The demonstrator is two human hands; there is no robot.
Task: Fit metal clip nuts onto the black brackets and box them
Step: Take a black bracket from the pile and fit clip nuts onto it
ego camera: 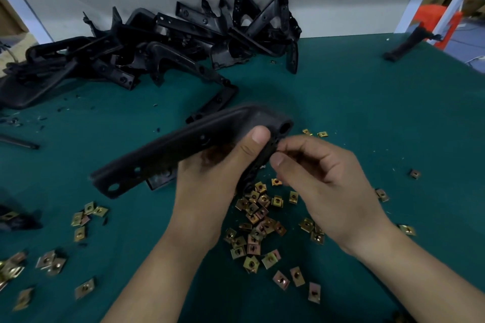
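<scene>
We grip bracket [183,144] in left hand [215,165] above counter [367,113]; right hand [322,178] pinches its edge, nut there unseen. Below, loose clip nuts [258,220]; bracket pile [162,42] unfitted; no box visible. Judged early.

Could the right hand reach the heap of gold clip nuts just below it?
Probably yes. The clip nuts lie uncovered on the table under the right hand. Its fingertips pinch the edge of the bracket, though, so they would have to let go first.
</scene>
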